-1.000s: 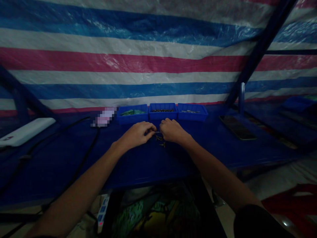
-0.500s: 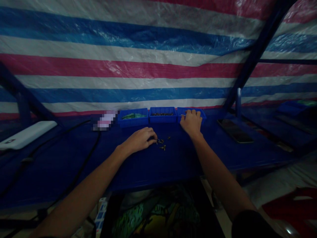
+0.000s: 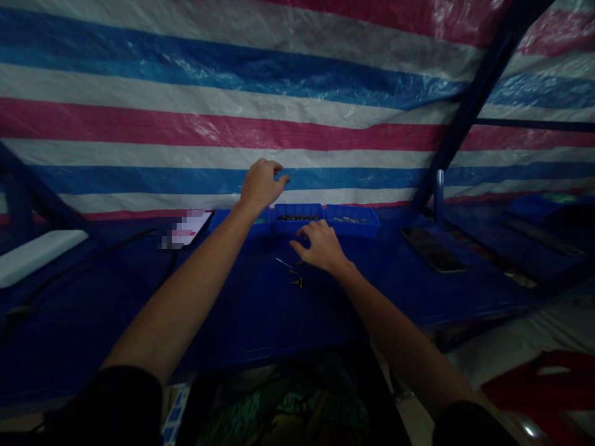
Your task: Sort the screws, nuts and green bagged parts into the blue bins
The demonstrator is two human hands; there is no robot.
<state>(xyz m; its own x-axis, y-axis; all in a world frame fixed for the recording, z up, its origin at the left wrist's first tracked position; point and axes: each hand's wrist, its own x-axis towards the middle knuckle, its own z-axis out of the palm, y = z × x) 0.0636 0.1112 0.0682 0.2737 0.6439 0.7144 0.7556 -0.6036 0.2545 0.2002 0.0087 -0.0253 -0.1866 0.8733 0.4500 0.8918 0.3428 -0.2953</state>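
My left hand [image 3: 261, 184] is raised above the left blue tray [image 3: 253, 231], its thumb and forefinger apart; a dark speck at the thumb tip is too small to make out. My right hand [image 3: 320, 246] is low over the table in front of the middle tray [image 3: 297, 228], fingers curved and thumb apart, nothing visible between them. Beside its fingertips a thin silver pin [image 3: 284, 263] and a few small brassy screws [image 3: 297, 282] lie on the table. The middle tray has small dark metal parts; the right tray [image 3: 356, 230] contains silver pins.
On the blue table [image 3: 260, 328], a lit phone [image 3: 193, 228] lies left of the trays and a dark phone [image 3: 432, 249] lies to the right. A white device [image 3: 41, 255] and cables are at far left. Slanted blue posts flank the workspace before a striped sheet [image 3: 297, 133].
My left hand has risen from the screws to above the left tray. My right hand has left the right tray and come down-left towards the screws. A pin now shows beside them.
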